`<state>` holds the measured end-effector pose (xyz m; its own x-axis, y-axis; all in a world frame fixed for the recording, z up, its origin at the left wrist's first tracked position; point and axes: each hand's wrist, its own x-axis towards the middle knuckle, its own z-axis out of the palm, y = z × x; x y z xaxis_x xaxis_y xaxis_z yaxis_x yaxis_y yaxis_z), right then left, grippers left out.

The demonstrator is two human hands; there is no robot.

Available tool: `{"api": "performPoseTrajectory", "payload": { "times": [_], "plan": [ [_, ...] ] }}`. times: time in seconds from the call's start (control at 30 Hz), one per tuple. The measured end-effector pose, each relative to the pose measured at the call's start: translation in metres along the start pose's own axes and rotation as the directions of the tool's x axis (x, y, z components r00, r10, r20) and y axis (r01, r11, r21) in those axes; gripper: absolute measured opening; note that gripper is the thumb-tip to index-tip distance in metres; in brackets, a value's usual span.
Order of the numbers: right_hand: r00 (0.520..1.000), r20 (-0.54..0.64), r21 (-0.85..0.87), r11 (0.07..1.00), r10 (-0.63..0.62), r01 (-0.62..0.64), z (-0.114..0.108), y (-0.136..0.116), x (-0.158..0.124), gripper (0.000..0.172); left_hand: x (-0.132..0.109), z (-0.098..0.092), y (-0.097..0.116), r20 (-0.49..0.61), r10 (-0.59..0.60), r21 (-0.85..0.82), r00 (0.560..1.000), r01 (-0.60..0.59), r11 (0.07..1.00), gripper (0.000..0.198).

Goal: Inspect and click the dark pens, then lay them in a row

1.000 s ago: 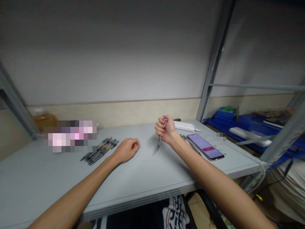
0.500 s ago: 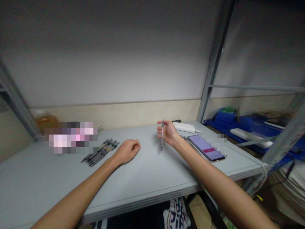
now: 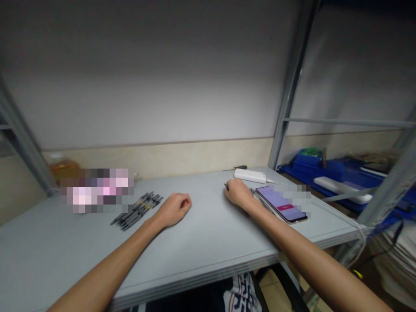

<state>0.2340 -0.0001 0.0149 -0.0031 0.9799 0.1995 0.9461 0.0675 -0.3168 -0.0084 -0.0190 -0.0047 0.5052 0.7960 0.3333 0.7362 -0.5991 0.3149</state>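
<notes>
My right hand [image 3: 238, 193] lies low on the grey table [image 3: 201, 242], closed round a grey pen [image 3: 225, 186] whose tip pokes out past the knuckles. Beside its wrist lie more pens [image 3: 258, 196] and a lit phone [image 3: 281, 203]. My left hand [image 3: 175, 208] rests on the table as a loose fist with nothing visible in it. A row of dark pens [image 3: 138, 210] lies just left of that hand.
A white device [image 3: 250, 175] lies at the table's back edge. A blurred-out patch [image 3: 97, 188] and an amber jar [image 3: 61, 167] sit at the back left. Metal rack posts [image 3: 287, 95] stand right of the table, with blue bins [image 3: 325, 167] on the neighbouring shelf.
My right hand, which held the pen upright above the table, has come down onto the surface next to the phone. My left hand has stayed put.
</notes>
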Motion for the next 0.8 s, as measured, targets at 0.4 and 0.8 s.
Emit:
{"api": "performPoseTrajectory", "payload": {
  "times": [0.4, 0.8],
  "plan": [
    [0.999, -0.035, -0.423, 0.906, 0.001, -0.016, -0.003, 0.025, -0.002, 0.031, 0.0, 0.001, -0.002, 0.002, 0.01, -0.001, 1.0, -0.01, 1.0, 0.02],
    [0.998, 0.05, -0.42, 0.907, 0.046, -0.021, -0.006, 0.024, -0.009, 0.036, 0.0, -0.001, 0.0, 0.002, 0.022, 0.017, 1.0, -0.022, 1.0, 0.02]
  ]
}}
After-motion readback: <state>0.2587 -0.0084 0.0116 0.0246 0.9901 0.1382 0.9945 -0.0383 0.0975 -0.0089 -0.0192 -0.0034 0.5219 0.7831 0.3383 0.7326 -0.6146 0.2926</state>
